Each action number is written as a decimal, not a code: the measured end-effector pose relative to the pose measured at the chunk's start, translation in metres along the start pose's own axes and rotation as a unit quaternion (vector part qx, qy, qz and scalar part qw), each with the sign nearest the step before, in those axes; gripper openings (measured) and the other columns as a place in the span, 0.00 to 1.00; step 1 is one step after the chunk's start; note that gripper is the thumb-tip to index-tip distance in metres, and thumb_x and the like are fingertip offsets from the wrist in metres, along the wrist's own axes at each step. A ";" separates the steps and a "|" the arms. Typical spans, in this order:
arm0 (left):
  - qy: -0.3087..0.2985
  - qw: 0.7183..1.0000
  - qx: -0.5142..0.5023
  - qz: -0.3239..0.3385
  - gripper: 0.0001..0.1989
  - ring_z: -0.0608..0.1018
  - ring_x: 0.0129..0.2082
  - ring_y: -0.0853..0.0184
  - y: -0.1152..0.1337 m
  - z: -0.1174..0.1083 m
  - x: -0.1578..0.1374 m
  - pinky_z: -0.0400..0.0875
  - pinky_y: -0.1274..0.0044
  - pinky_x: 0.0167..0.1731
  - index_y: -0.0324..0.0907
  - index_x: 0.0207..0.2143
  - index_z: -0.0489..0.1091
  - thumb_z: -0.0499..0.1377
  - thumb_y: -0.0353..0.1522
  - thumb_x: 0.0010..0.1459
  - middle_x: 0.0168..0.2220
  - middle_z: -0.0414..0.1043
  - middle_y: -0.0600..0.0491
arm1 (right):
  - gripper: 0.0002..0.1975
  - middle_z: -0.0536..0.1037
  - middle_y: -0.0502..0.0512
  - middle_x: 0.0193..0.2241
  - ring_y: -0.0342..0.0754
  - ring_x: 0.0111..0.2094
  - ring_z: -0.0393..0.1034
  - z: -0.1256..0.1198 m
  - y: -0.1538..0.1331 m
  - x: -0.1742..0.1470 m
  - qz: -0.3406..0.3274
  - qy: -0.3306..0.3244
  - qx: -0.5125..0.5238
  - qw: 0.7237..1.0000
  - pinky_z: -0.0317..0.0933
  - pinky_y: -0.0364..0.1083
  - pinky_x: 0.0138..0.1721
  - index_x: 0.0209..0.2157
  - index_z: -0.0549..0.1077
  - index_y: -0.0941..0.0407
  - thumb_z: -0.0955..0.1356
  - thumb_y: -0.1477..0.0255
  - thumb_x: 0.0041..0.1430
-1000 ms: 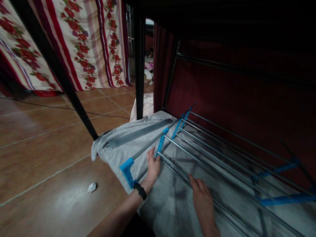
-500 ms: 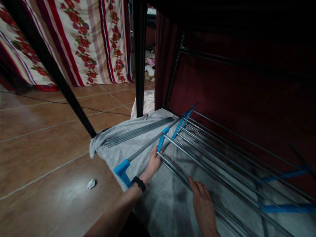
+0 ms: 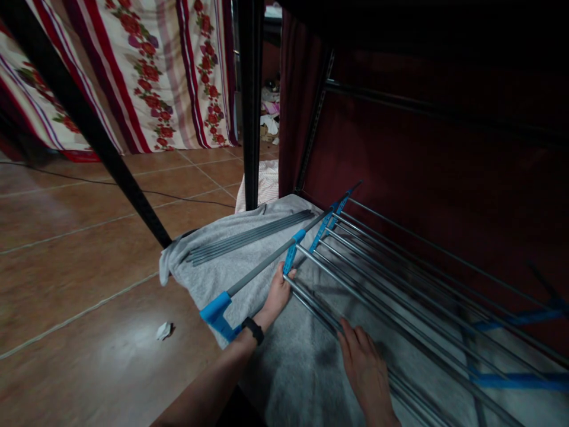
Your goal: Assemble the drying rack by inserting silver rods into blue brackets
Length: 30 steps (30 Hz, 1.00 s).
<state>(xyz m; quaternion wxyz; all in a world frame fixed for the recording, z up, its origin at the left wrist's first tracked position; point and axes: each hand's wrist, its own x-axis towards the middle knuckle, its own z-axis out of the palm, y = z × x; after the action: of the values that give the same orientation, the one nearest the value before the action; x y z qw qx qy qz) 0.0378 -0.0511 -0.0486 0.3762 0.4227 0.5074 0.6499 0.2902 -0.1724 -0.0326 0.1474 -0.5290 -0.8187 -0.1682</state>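
A rack of silvery metal rods joined by blue plastic brackets (image 3: 320, 233) lies across a grey blanket (image 3: 306, 367). My left hand (image 3: 279, 292), a black band on its wrist, grips the lower end of the nearest blue bracket, where the front rods begin. Farther along those front metal rods (image 3: 315, 305), my right hand (image 3: 365, 363) has its fingers curled over them; its thumb is hidden. A grey side tube with a blue corner piece (image 3: 217, 314) slants past my left wrist. Several loose grey tubes (image 3: 251, 237) lie side by side on the blanket, beyond my left hand.
Black metal posts (image 3: 250, 107) rise at the blanket's far edge and on the left. Dark red cloth (image 3: 400, 160) hangs behind the rack. On the tiled floor (image 3: 89, 273) are a crumpled white scrap (image 3: 164, 330) and a thin cable (image 3: 178, 197). A flowered curtain (image 3: 146, 71) hangs beyond.
The blue corner piece has shifted slightly left and down. Both hands keep nearly the same places on the rack, and the view has tilted a little.
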 end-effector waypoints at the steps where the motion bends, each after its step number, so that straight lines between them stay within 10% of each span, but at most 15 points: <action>1: 0.002 1.000 0.000 0.001 0.11 0.73 0.40 0.61 0.002 0.001 0.000 0.68 0.72 0.49 0.44 0.38 0.72 0.64 0.41 0.60 0.38 0.73 0.50 | 0.18 0.78 0.57 0.42 0.52 0.37 0.72 0.000 -0.001 0.003 0.009 -0.001 -0.003 1.000 0.66 0.51 0.38 0.59 0.69 0.51 0.59 0.74 0.72; 13: -0.015 0.999 0.027 0.024 0.14 0.71 0.34 0.65 -0.008 0.003 0.005 0.68 0.72 0.42 0.43 0.33 0.68 0.61 0.45 0.60 0.32 0.69 0.55 | 0.28 0.73 0.62 0.59 0.50 0.56 0.70 -0.009 -0.082 0.102 0.011 -0.137 0.078 0.987 0.63 0.47 0.57 0.66 0.62 0.58 0.55 0.83 0.68; 30: -0.041 0.999 0.006 0.020 0.05 0.76 0.36 0.63 -0.013 0.003 0.011 0.74 0.70 0.43 0.43 0.33 0.71 0.59 0.34 0.55 0.32 0.76 0.52 | 0.24 0.74 0.57 0.57 0.49 0.46 0.77 -0.009 -0.100 0.160 0.035 -0.251 0.084 0.964 0.67 0.46 0.43 0.67 0.59 0.50 0.50 0.74 0.75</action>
<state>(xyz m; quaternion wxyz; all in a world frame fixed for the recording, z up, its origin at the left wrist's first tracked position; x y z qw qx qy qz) 0.0370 -0.0376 -0.0590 0.3812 0.4616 0.4863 0.6365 0.1359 -0.0835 0.0305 -0.0133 -0.5686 -0.8213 0.0448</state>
